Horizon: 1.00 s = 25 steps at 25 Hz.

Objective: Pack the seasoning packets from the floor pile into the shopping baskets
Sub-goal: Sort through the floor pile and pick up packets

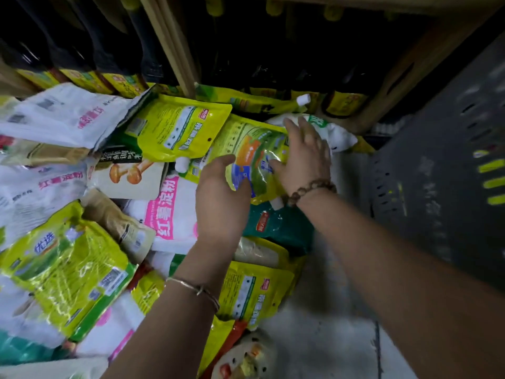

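Left grip (221, 198) curls round the near edge of a yellow-green spouted pouch (254, 157), thumb on top. Right grip (303, 157) lies with fingers straight across the pouch's far side, clasping nothing. The pouch rests on top of the floor pile (68, 269), near a dark grey basket (437, 160) whose slotted wall rises at right, with a bare strip of floor (328, 310) between. Three white caps (181, 162) show, plus one teal pouch (278, 225) and one mushroom packet (128, 170). Blur smears the leftmost packets, and the basket's inside is out of view.
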Each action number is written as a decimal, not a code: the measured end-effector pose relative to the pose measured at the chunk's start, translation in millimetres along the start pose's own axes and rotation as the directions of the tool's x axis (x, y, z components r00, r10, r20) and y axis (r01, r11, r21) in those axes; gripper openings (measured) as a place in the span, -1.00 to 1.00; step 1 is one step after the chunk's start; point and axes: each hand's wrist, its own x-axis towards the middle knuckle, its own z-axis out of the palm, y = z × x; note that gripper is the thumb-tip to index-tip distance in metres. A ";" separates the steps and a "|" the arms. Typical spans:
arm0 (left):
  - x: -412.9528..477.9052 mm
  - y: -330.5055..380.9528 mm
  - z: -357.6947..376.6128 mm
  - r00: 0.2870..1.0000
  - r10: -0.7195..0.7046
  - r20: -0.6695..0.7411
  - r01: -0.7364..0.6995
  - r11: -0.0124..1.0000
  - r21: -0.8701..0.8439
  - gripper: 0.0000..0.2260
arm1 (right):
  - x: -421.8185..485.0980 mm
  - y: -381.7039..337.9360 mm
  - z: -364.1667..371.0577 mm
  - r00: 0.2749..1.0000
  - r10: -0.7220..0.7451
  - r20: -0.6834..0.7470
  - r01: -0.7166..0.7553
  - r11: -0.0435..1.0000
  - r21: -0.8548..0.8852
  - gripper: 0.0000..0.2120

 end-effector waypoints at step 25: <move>-80.9 -46.0 -50.8 0.751 -0.460 0.474 0.628 0.273 -0.729 -0.75 | -107.3 -3.8 -8.1 0.843 -0.131 0.522 -0.448 0.364 0.816 -0.74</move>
